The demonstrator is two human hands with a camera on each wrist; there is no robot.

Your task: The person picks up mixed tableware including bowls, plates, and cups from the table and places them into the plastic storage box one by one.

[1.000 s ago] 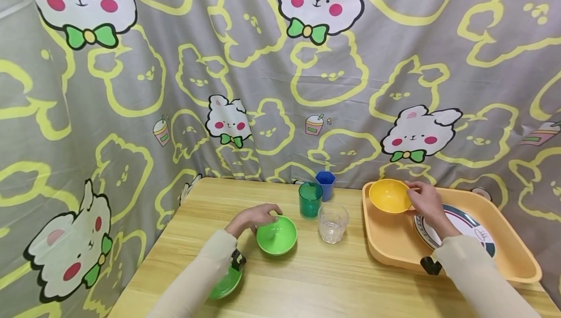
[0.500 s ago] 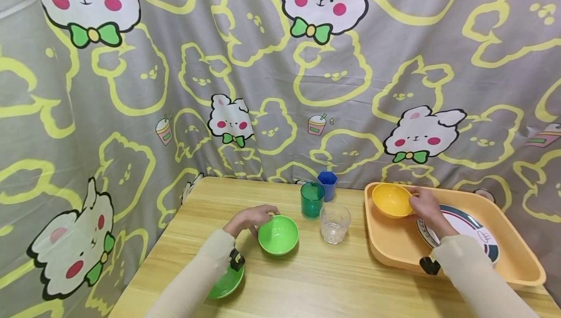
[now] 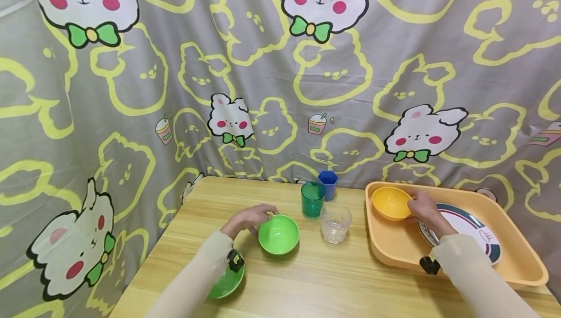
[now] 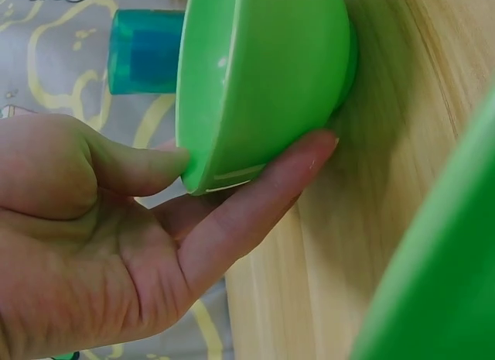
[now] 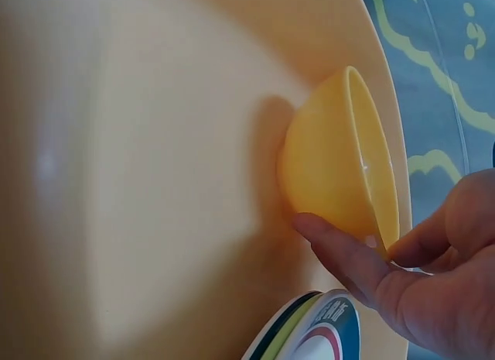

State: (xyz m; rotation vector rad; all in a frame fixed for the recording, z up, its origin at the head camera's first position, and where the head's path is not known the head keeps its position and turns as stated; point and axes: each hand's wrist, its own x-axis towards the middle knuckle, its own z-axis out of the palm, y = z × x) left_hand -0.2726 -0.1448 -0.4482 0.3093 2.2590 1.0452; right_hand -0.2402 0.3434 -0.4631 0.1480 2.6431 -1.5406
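1. Lately, the yellow bowl [image 3: 390, 204] sank lower in the orange tray [image 3: 392, 240], the right hand [image 3: 428, 212] pinching its rim; lowering looked nearly done.
2. The left hand [image 3: 251, 218] still pinched the lime-green bowl [image 3: 278, 235] near the clear tumbler [image 3: 335, 225].

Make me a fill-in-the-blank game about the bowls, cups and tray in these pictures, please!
1. The right hand holds the yellow bowl, while the left hand holds a ____ bowl.
2. Behind the green cup and the clear glass stands a ____ cup.
3. The white plate lies in the tray, on the person's ____ side.

Missing words: green; blue; right.
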